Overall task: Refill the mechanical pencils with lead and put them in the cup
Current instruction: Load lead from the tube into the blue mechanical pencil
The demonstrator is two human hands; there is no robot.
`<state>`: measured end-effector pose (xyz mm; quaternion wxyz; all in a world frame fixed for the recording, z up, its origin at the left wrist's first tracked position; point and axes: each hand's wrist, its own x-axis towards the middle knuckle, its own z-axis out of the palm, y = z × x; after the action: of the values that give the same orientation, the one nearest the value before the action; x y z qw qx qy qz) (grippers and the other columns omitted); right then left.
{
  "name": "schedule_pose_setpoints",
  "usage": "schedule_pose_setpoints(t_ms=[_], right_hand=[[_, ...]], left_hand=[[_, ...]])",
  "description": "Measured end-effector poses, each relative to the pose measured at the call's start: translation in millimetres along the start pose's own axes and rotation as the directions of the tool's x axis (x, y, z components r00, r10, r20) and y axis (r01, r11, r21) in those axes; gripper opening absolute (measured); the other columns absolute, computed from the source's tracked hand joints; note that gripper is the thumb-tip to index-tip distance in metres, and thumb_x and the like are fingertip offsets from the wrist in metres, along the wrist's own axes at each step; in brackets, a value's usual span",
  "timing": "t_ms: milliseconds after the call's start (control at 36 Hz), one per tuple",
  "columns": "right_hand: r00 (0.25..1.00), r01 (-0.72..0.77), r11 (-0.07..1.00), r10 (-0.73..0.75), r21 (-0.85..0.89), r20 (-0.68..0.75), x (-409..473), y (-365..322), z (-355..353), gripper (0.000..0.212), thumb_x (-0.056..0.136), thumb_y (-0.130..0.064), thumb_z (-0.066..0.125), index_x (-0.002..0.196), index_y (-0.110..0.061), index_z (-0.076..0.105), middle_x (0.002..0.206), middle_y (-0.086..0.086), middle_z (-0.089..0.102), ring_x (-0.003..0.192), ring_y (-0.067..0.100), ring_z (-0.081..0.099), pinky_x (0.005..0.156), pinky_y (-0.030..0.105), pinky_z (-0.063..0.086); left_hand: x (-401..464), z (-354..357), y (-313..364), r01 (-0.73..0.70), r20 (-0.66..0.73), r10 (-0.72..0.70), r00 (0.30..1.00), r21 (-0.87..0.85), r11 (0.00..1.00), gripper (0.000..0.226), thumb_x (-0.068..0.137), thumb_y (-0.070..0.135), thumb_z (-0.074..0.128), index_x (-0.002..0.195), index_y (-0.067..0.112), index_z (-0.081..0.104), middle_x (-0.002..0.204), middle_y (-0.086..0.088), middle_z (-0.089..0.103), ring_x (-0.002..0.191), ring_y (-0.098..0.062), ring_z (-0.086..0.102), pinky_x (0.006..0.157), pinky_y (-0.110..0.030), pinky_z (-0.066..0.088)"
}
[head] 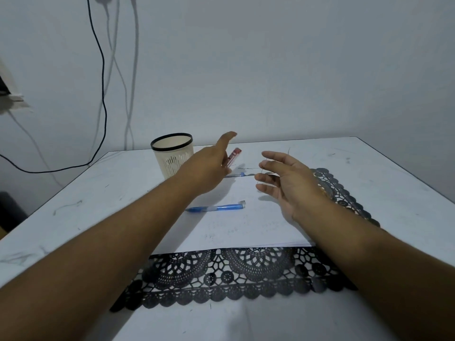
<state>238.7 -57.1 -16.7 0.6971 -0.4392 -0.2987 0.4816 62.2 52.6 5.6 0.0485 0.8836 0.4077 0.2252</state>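
Observation:
My left hand (209,166) reaches forward over the table with the thumb raised. Its fingers hold a small red lead case (234,156), tilted, just right of the cream cup with a black rim (172,153). My right hand (285,180) hovers over the white paper (236,230) with its fingers loosely spread; a hair-thin dark line runs by its fingertips. A blue mechanical pencil (216,207) lies on the paper with its small cap (242,201) beside it. A second, clear pencil (237,175) and a few loose leads (247,168) lie between my hands, partly hidden by the left one.
The paper lies on a black lace mat (221,276) on a white table (73,217). The far table edge meets a wall. A black cable (103,94) and pale cords hang down the wall at the left.

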Motion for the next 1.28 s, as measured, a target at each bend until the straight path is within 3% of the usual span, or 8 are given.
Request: schedule_pose_setpoints(t_ms=[139,250,444,611,750,889,972,1278], right_hand=[[1.000,0.002,1.000,-0.002,-0.003,-0.001,-0.1,-0.6,1.3,0.023,0.092,0.000,0.073,0.111,-0.013,0.075,0.088,0.005,0.077,0.068,0.020,0.071,0.060,0.030,0.058],[1.000,-0.003,1.000,0.003,0.008,-0.007,-0.7,-1.9,1.6,0.020,0.093,0.001,0.072,0.108,-0.011,0.069,0.085,0.005,0.077,0.066,0.022,0.071,0.058,0.032,0.059],[1.000,0.026,1.000,-0.025,-0.015,0.006,1.9,-2.3,0.6,0.023,0.094,0.001,0.070,0.113,-0.012,0.067,0.082,0.005,0.076,0.067,0.023,0.071,0.060,0.032,0.059],[0.999,0.049,0.997,-0.049,-0.059,0.007,4.8,-1.0,-3.5,0.024,0.093,-0.002,0.072,0.113,-0.016,0.070,0.086,0.005,0.076,0.070,0.025,0.072,0.062,0.034,0.058],[0.999,0.052,0.996,-0.052,-0.077,0.002,5.9,2.9,-2.9,0.023,0.094,-0.002,0.071,0.113,-0.015,0.067,0.081,0.004,0.077,0.072,0.026,0.073,0.063,0.035,0.059],[0.995,0.096,0.989,-0.096,-0.113,0.009,2.6,6.4,2.1,0.020,0.095,0.000,0.066,0.112,-0.011,0.062,0.075,0.004,0.074,0.072,0.030,0.074,0.061,0.037,0.060],[0.993,0.121,0.983,-0.121,-0.141,0.010,-0.8,7.1,6.3,0.019,0.096,0.001,0.065,0.110,-0.012,0.061,0.074,0.005,0.073,0.070,0.030,0.073,0.060,0.037,0.061],[0.970,0.242,0.948,-0.230,-0.207,0.082,-14.3,8.9,12.8,0.015,0.099,-0.001,0.063,0.110,-0.010,0.058,0.085,0.011,0.070,0.071,0.033,0.072,0.065,0.044,0.060]], left_hand=[[27.4,20.0,-9.7,0.027,0.050,-0.047,0.998,0.338,0.941,0.033,0.097,0.016,0.058,0.127,0.030,0.062,0.115,0.003,0.063,0.110,-0.024,0.059,0.084,-0.043,0.055],[43.1,27.1,-10.7,0.020,0.134,-0.088,0.987,0.442,0.897,0.029,0.096,0.015,0.058,0.118,0.030,0.070,0.113,0.002,0.063,0.109,-0.024,0.059,0.076,-0.035,0.051],[48.8,36.0,-11.6,0.047,0.143,-0.099,0.985,0.332,0.942,0.031,0.098,0.026,0.060,0.128,0.032,0.065,0.126,0.003,0.063,0.116,-0.021,0.057,0.084,-0.034,0.049],[16.4,12.3,0.1,0.037,0.022,-0.042,0.999,0.199,0.979,0.032,0.100,0.013,0.051,0.124,0.027,0.066,0.119,0.006,0.063,0.114,-0.018,0.056,0.088,-0.034,0.048],[-41.9,-4.5,-0.6,-0.095,-0.033,0.095,0.995,0.004,0.995,0.010,0.100,0.028,0.055,0.104,0.027,0.064,0.098,0.012,0.062,0.090,-0.011,0.056,0.074,-0.029,0.042],[-87.5,-5.0,-10.2,-0.132,0.056,0.139,0.989,-0.113,0.985,0.021,0.097,0.053,0.056,0.109,0.036,0.060,0.101,0.021,0.058,0.097,0.000,0.051,0.079,-0.018,0.042],[-97.8,0.3,-13.4,-0.075,0.106,0.094,0.990,-0.173,0.982,0.015,0.095,0.043,0.067,0.107,0.038,0.060,0.102,0.021,0.057,0.099,-0.001,0.051,0.077,-0.017,0.042],[-98.1,-3.1,-9.8,-0.039,0.120,0.062,0.991,-0.186,0.982,0.009,0.103,0.024,0.056,0.097,0.028,0.061,0.095,0.014,0.059,0.089,0.000,0.051,0.069,-0.014,0.038]])
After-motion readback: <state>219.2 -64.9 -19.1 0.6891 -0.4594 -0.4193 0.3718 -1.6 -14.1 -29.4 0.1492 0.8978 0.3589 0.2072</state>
